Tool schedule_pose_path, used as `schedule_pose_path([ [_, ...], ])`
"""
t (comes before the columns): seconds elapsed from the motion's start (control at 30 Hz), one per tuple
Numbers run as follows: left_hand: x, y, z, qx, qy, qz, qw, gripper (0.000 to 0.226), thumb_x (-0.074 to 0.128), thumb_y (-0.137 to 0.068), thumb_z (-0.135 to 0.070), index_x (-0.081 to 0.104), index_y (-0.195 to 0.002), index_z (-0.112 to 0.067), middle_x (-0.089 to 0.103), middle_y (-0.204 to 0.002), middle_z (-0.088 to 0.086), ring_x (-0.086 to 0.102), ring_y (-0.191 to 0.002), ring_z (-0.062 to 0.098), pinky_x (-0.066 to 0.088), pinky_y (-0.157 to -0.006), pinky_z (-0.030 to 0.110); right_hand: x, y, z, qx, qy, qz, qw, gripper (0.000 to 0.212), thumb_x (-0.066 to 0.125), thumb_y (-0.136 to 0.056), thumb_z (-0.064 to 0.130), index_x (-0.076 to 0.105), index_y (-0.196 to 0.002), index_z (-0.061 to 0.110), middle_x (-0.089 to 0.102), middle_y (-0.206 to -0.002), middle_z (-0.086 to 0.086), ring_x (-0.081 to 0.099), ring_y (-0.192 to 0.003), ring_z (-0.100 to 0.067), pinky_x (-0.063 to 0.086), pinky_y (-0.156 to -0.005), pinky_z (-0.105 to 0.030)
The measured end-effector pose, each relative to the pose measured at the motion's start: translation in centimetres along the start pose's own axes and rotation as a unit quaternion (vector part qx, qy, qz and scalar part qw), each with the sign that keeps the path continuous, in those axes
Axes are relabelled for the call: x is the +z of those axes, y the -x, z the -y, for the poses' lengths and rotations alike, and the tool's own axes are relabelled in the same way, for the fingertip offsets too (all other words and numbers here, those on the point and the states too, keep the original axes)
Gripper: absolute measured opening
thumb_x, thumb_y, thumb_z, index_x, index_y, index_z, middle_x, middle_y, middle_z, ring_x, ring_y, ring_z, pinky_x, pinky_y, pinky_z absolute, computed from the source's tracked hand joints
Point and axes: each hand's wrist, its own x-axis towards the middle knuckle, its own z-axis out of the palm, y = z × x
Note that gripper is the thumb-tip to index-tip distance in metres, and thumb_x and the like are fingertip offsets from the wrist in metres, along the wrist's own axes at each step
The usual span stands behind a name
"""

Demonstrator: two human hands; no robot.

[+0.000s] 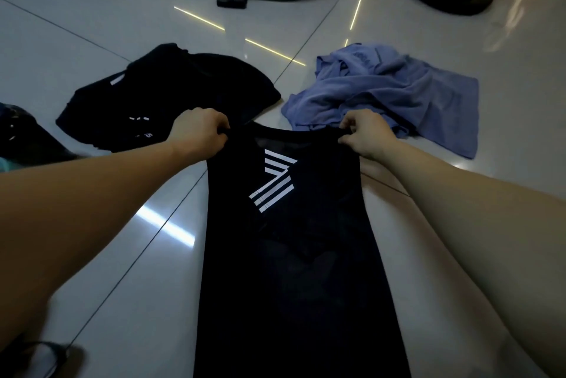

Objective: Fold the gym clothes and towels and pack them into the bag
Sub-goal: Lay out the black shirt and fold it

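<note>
Tiled floor [116,255], black shirt [291,255] stretched between left hand [200,132], right hand [366,135], both pinching its top edge

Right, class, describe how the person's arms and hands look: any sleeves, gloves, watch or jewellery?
The left forearm and right forearm are bare, with no sleeve in view. The left hand and the right hand wear no gloves; no watch, ring or bracelet shows.

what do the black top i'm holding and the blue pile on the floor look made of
Black top: thin, probably synthetic sports knit, hanging smooth, with reflective-looking printed stripes. Blue cloth: soft matte fabric, perhaps cotton or microfibre, lying in rumpled folds.
</note>
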Motion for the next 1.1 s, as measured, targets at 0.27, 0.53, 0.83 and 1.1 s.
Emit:
schedule_pose_path([
  [0.27, -1.7, -2.4, 0.8, 0.004, -0.073, -0.083, 0.994, 0.019, 0.059, -0.091, -0.021, 0.076, -0.099, -0.018, 0.067, -0.089, 0.01, 0.062, -0.085, 0.033, 0.04, -0.071, 0.037, -2.0, -1.6, 0.4, 0.028, 0.042, -0.085, 0.995, 0.015, 0.061, -0.089, 0.013, 0.06, -0.078, 0.023, 0.063, -0.077, -0.006, 0.059, -0.076, -0.031, 0.04, -0.06, -0.035],
  [0.53, -0.5, -0.2, -0.8, -0.1, 0.036, -0.053, 0.993, 0.039, 0.057, -0.091, -0.022, 0.056, -0.13, -0.02, 0.068, -0.107, 0.009, 0.064, -0.097, 0.035, 0.055, -0.082, 0.047, -0.7, -0.1, 0.4, 0.057, 0.031, -0.094, 0.993, 0.031, 0.058, -0.093, 0.025, 0.055, -0.121, 0.012, 0.059, -0.123, -0.016, 0.058, -0.105, -0.041, 0.045, -0.077, -0.042],
  [0.83, 3.8, 16.1, -4.6, 0.082, 0.001, 0.08, 0.993, 0.018, 0.065, -0.084, -0.032, 0.06, -0.097, -0.02, 0.059, -0.098, 0.001, 0.062, -0.09, 0.027, 0.046, -0.067, 0.034, 3.5, 16.5, -0.3, 0.024, 0.021, 0.064, 0.997, 0.026, 0.059, -0.091, 0.02, 0.05, -0.116, 0.021, 0.059, -0.099, -0.003, 0.057, -0.083, -0.027, 0.048, -0.07, -0.039],
  [1.1, 5.5, 28.0, -6.4, 0.107, 0.007, 0.179, 0.978, 0.022, 0.063, -0.09, -0.043, 0.05, -0.08, -0.028, 0.052, -0.085, -0.009, 0.054, -0.074, 0.014, 0.038, -0.062, 0.026, 6.5, 29.8, -1.4, -0.052, 0.085, 0.195, 0.976, 0.028, 0.064, -0.09, 0.044, 0.056, -0.104, 0.02, 0.06, -0.096, 0.001, 0.059, -0.086, -0.024, 0.042, -0.071, -0.032],
])
